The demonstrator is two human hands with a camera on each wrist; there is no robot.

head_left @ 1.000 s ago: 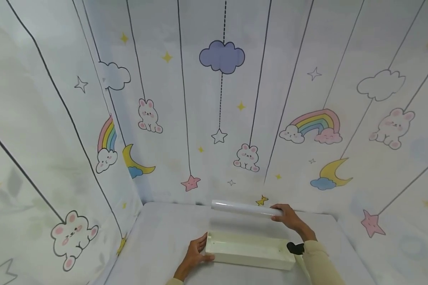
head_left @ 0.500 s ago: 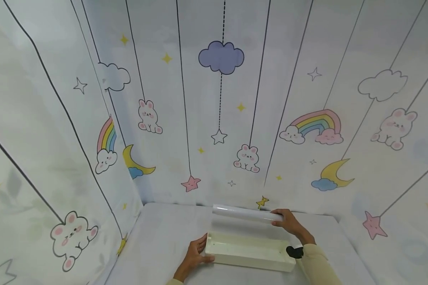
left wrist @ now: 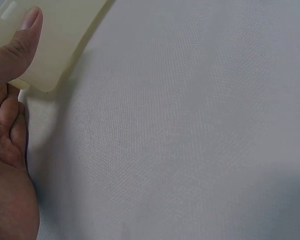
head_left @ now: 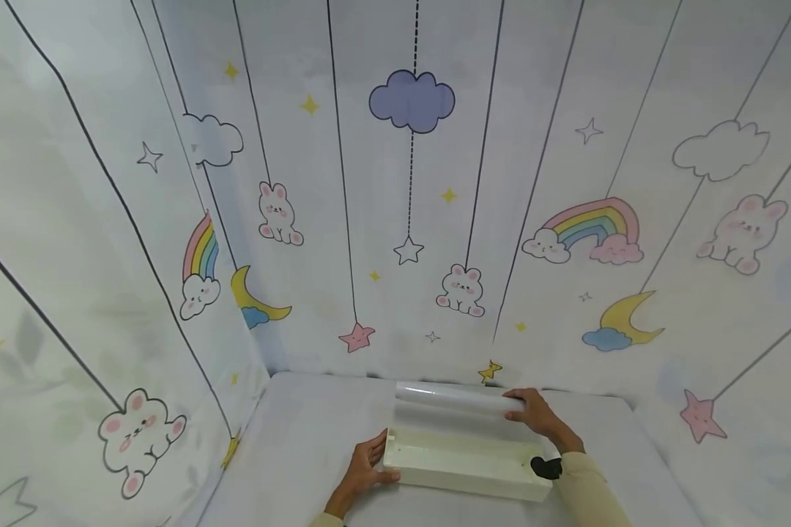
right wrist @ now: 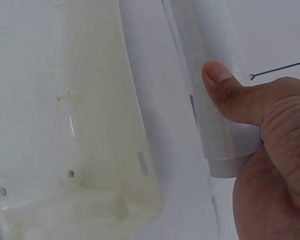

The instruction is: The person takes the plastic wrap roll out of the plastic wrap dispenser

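Observation:
A long, open, cream plastic box (head_left: 468,483) lies on the white table. My left hand (head_left: 365,472) holds its left end, the thumb flat against the front wall, as the left wrist view shows on the box corner (left wrist: 55,50). Just behind the box, my right hand (head_left: 539,413) grips the right end of a roll of cling film (head_left: 448,396). In the right wrist view the thumb (right wrist: 235,95) presses on the side of the roll (right wrist: 215,45) near its pale core end (right wrist: 230,166). The roll runs roughly parallel to the box, apart from it. Small holes show inside the box.
The white-covered table (head_left: 303,439) meets a white curtain wall (head_left: 343,183) printed with rabbits, clouds and stars at the back. Another printed curtain (head_left: 46,307) borders the left side. A black wrist camera (head_left: 546,467) overlaps the box's right end in the head view.
The right hand has lowered the roll slightly towards the box. The left hand keeps its hold on the box, which stays in place.

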